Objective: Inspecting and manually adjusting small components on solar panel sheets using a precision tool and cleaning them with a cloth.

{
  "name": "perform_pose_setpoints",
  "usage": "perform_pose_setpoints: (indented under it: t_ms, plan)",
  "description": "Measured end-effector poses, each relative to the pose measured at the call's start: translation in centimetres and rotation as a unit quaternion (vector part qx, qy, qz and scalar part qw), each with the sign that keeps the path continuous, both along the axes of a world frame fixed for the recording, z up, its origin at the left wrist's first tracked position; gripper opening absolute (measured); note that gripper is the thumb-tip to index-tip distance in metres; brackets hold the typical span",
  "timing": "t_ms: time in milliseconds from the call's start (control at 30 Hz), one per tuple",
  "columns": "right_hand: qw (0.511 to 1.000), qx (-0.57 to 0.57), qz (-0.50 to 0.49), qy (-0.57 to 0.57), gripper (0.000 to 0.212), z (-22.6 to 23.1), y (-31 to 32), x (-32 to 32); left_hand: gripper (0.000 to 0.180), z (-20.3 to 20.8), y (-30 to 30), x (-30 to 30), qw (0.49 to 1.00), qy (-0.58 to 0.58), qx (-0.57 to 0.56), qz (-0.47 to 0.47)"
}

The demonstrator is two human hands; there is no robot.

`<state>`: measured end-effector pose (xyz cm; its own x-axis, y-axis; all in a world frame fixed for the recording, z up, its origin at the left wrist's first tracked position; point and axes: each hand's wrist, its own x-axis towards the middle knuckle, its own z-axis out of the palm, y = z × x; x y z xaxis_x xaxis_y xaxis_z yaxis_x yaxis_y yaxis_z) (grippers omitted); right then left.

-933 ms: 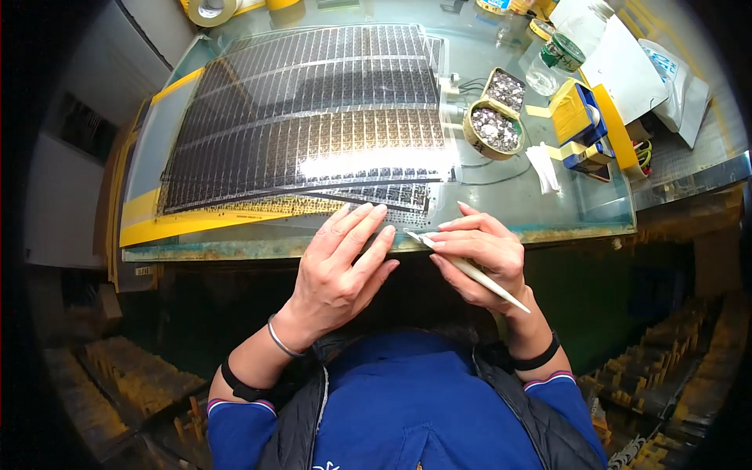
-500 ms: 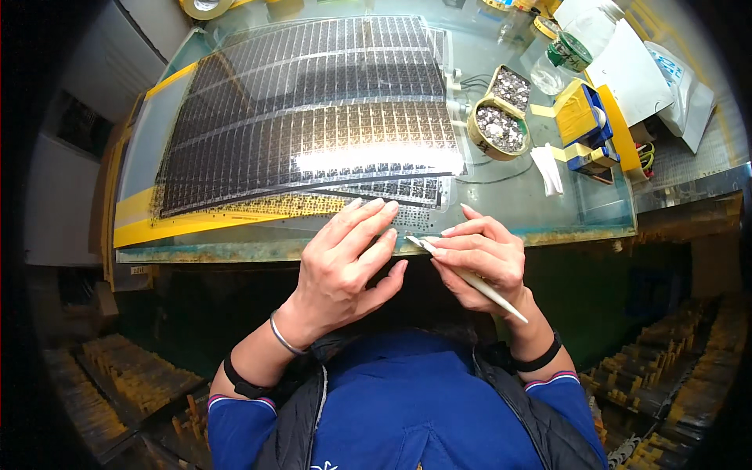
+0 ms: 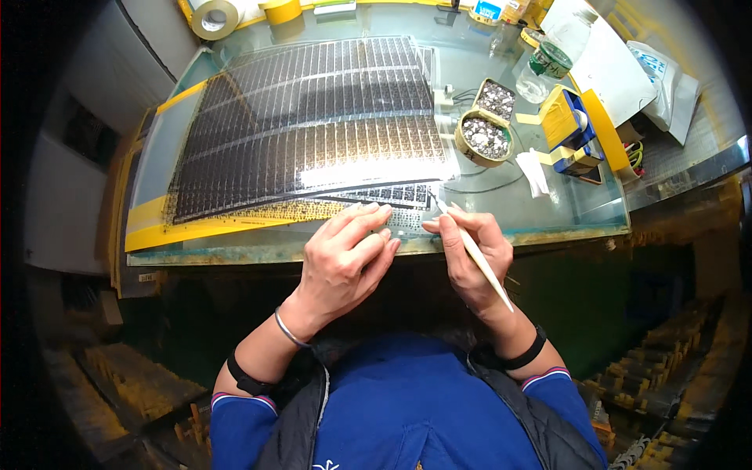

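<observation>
A dark film sheet (image 3: 258,141) with a fine grid pattern lies on the glass-topped table, its near edge aslant, over another patterned strip (image 3: 392,193). My left hand (image 3: 345,254) rests palm down at this near edge, fingers stretched loosely and holding nothing. In my right hand (image 3: 478,258) is a slim white tool (image 3: 486,270) with a tapered handle, shaped like a fine brush, pinched between thumb and fingers like a pen. Its thin tip points at the strip's right end; whether it touches cannot be made out. A strong light glare hides part of the film.
Two small containers of speckled grains (image 3: 484,139) stand right of the film. Beyond them are a clear jar with a green label (image 3: 548,63), a blue tape dispenser (image 3: 572,129) and a folded white tissue (image 3: 534,174). Tape rolls (image 3: 214,19) sit at the far left. Cables cross the glass.
My right hand has turned and brought the tool's tip up and right, onto or over the strip's right end. The left hand has barely shifted. My view has tilted slightly.
</observation>
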<state>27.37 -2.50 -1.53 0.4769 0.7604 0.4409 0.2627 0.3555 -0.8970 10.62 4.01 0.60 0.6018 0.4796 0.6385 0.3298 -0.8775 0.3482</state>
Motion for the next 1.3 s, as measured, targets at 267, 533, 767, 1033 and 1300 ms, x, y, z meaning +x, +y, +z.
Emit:
perform_pose_setpoints:
  t_ms: [267, 533, 767, 1033, 1300]
  plan:
    - [0.950, 0.041, 0.030, -0.308, 0.020, 0.5, 1.2, 1.5, 0.011, 1.8, 1.2, 0.9, 0.992, 0.035, -0.115, -0.027]
    - [0.949, 0.017, 0.023, -0.315, 0.017, 0.9, 0.6, 1.2, 0.009, 1.2, 1.1, 1.6, 0.996, 0.062, -0.064, -0.031]
    - [0.989, 0.059, 0.065, -0.117, 0.020, 3.3, 0.3, 0.7, 0.013, 3.2, 0.1, 1.1, 0.757, -0.225, -0.606, -0.099]
    - [0.992, 0.048, 0.095, -0.064, 0.017, 5.6, -0.4, 0.1, 0.013, 4.1, -1.1, 1.3, 0.764, -0.254, -0.581, -0.119]
    - [0.993, 0.038, 0.065, -0.092, 0.016, 5.7, -0.6, 0.0, 0.013, 4.0, -1.4, 1.1, 0.777, -0.241, -0.572, -0.106]
